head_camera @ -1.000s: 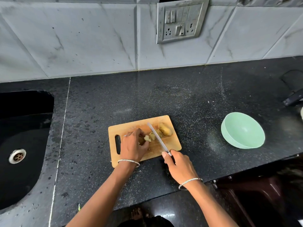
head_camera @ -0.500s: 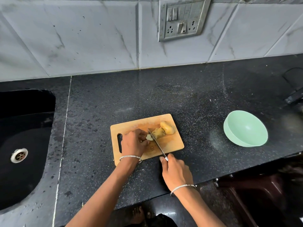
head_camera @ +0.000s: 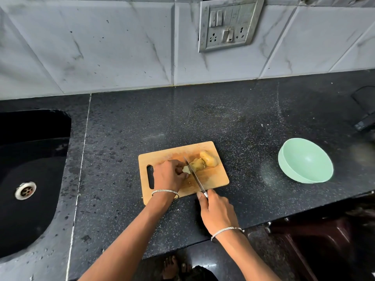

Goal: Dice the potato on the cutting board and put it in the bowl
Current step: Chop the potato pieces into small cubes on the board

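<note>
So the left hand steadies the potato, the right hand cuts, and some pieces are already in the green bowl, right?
Not quite: the head view shows the bowl empty. The left hand steadies the potato while the right hand cuts with the knife.

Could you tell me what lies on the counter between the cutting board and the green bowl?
Nothing: in the head view, only bare black countertop separates the cutting board from the green bowl.

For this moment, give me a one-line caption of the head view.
Right hand slices potato with knife on cutting board; left hand steadies; bowl empty.
</note>
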The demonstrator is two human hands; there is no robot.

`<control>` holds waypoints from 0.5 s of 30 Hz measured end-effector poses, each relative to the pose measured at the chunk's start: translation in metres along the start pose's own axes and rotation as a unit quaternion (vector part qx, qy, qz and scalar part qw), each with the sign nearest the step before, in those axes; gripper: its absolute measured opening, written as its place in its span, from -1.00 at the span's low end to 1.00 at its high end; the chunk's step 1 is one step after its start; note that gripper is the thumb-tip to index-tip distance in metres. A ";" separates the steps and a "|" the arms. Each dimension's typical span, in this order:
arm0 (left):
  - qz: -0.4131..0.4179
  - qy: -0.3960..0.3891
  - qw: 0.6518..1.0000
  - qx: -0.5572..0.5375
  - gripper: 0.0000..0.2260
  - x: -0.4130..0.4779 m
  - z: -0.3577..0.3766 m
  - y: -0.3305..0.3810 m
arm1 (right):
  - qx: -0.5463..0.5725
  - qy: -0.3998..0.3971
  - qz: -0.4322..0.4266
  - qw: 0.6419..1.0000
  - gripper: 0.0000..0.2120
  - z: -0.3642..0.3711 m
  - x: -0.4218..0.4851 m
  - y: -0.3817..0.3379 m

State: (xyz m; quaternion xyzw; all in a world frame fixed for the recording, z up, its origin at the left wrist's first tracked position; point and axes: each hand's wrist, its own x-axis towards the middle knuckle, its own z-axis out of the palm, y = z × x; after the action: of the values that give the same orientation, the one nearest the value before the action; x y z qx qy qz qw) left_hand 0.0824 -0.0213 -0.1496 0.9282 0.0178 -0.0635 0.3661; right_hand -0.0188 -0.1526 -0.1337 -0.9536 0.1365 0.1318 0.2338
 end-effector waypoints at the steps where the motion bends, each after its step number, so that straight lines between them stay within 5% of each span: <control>1: -0.002 0.002 1.000 0.002 -0.75 0.000 0.001 0.000 | 0.000 -0.004 -0.004 1.000 -0.65 0.000 0.000 0.000; 15: -0.029 0.020 0.999 -0.033 -0.78 0.001 0.004 -0.007 | 0.006 -0.011 -0.024 1.000 -0.61 0.000 -0.001 0.004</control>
State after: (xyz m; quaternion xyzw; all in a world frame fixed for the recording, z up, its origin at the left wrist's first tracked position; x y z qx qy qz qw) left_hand 0.0823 -0.0194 -0.1573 0.9158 0.0544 -0.0547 0.3942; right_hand -0.0210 -0.1560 -0.1345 -0.9536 0.1113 0.1360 0.2446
